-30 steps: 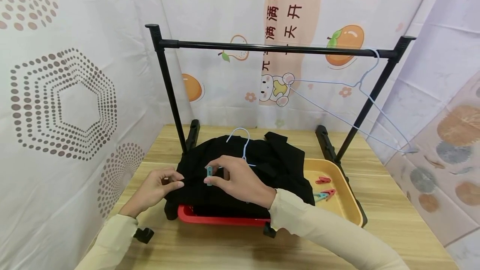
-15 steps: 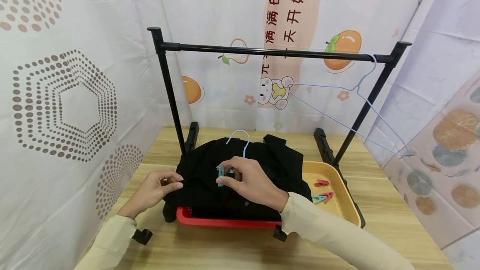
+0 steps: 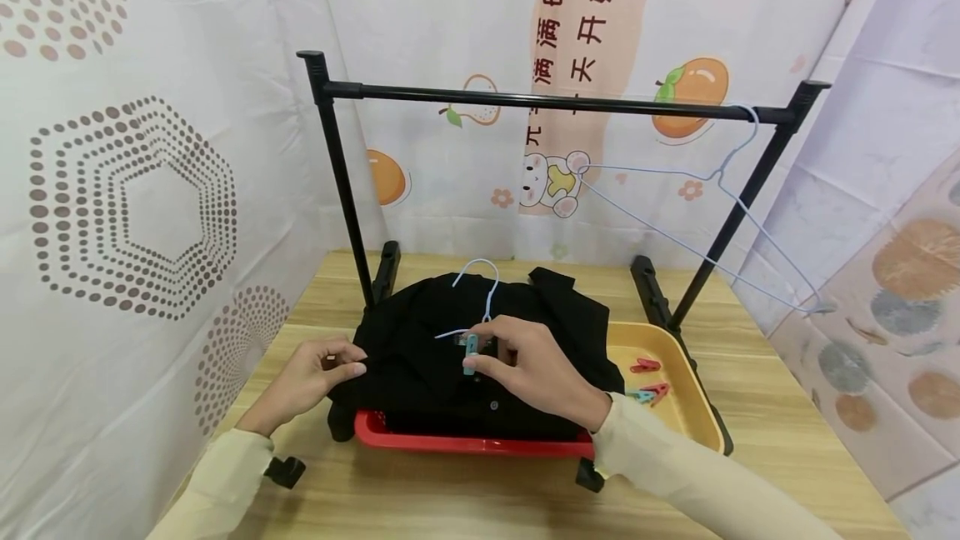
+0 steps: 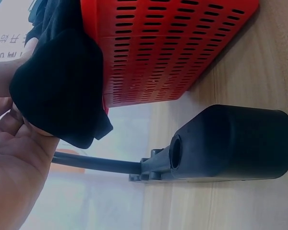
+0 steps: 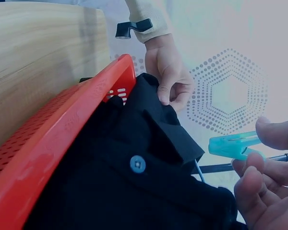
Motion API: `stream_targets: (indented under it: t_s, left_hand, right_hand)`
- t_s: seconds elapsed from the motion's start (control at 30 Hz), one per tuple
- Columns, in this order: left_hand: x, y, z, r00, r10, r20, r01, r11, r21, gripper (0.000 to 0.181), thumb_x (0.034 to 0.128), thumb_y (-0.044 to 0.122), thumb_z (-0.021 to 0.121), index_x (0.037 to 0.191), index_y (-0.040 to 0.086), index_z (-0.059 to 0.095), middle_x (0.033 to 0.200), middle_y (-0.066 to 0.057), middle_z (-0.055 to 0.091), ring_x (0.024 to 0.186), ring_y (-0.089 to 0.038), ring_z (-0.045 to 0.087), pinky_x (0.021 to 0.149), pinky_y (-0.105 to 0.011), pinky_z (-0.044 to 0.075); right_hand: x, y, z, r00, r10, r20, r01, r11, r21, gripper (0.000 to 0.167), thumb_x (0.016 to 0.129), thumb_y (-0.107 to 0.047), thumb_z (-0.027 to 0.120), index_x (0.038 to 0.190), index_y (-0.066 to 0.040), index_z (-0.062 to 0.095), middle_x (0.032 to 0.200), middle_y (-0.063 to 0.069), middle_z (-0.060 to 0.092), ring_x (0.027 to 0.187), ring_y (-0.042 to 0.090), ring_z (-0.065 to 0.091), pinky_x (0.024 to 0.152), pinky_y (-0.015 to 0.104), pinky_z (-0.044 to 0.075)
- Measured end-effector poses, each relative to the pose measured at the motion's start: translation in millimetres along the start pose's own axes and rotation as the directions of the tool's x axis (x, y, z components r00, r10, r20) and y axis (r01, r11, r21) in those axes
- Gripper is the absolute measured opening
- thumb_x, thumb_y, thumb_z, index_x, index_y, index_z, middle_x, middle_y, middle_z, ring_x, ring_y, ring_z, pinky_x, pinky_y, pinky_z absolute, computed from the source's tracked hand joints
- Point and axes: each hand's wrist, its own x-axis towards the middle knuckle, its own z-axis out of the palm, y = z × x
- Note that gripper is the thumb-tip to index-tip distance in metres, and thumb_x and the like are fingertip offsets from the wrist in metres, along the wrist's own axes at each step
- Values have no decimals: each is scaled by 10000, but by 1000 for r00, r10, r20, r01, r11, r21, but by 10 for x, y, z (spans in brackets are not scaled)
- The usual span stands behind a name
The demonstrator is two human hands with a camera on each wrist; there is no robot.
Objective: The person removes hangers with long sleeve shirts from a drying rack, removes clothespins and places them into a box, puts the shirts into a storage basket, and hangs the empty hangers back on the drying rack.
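A black buttoned shirt (image 3: 405,315) lies heaped over a red basket (image 3: 480,445). The hook of a light-blue hanger (image 3: 489,304) rises from it. At the shirt's left end, my left hand (image 3: 307,377) pinches the cloth between thumb and fingers; the left wrist view shows the black cloth (image 4: 62,86) bunched in that grip. Above the shirt's middle, my right hand (image 3: 540,365) pinches a teal clothespin (image 3: 470,355). In the right wrist view the clothespin (image 5: 235,144) is apart from the cloth, near a shirt button (image 5: 138,164).
A black rack (image 3: 525,98) stands over the basket, with a second blue hanger (image 3: 722,167) hooked at its right end. To the right, a yellow tray (image 3: 690,407) holds red and teal clothespins (image 3: 647,365). A rack foot (image 4: 240,143) sits near the left hand.
My right hand has moved rightward across the shirt with the teal clothespin. My left hand keeps its pinch at the same spot.
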Motion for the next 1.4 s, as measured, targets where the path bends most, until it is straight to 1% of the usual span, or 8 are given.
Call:
stream_targets:
  t_s: [0.17,0.3,0.47,0.67,0.93,1.2,1.3,1.4]
  left_hand:
    - [-6,25,-5,1000,-12,-1,12,1000,-9,38,937,106,764,975,107,766,887,8,683,815,-130,625,709,-288,539]
    - [-10,28,0,1000,-11,-3,11,1000,-18,42,935,98,763,977,98,765,886,5,677,812,-125,621,706,-284,537]
    - [-13,18,0,1000,-2,-7,2,1000,-16,45,935,83,759,977,97,765,895,6,689,812,-121,624,703,-284,537]
    - [-18,2,-12,1000,6,-10,-6,1000,-4,42,937,84,757,971,106,766,899,7,688,794,-121,614,686,-282,530]
    - [-21,15,-33,1000,-13,-9,13,1000,-20,64,947,79,746,1009,73,759,939,-20,709,783,-125,609,668,-285,531]
    - [-2,23,-55,1000,-21,-12,21,1000,-15,69,944,80,750,1013,73,757,943,-15,717,790,-128,619,667,-289,534]
    - [-9,15,-48,1000,-18,-8,18,1000,-11,66,942,85,753,1008,83,761,951,-15,715,805,-128,625,684,-290,537]
    - [-21,4,-46,1000,-18,-11,17,1000,-8,68,941,74,752,1008,82,761,951,-26,712,807,-125,623,691,-289,537]
  right_hand:
    - [-107,50,-58,1000,20,-10,-20,1000,-9,264,940,-255,784,1153,-107,741,931,-134,640,586,42,460,527,222,394]
    - [-198,102,-115,999,41,-16,-42,999,-27,256,941,-272,782,1162,-152,739,930,-148,633,578,39,453,516,216,382]
    - [-310,145,-209,996,79,-29,-80,996,-41,245,947,-290,771,1178,-219,731,798,-123,566,578,48,457,520,224,378]
    - [-448,175,-323,988,154,-22,-154,988,22,246,968,-282,745,1186,-169,735,734,-85,568,521,69,501,476,249,426]
    - [-610,238,-469,961,274,-34,-272,961,53,233,957,-271,759,1174,-190,729,696,-51,571,483,103,528,455,283,462]
    - [-758,286,-637,920,389,-49,-385,920,77,238,965,-293,747,1179,-191,721,706,-8,576,492,141,518,438,298,462]
    - [-819,323,-676,906,421,-55,-416,906,75,243,971,-310,738,1186,-198,720,644,-7,551,479,141,503,426,299,446]
    - [-867,373,-698,902,427,-65,-423,903,71,260,974,-323,735,1201,-197,719,637,-1,557,466,140,496,409,304,434]
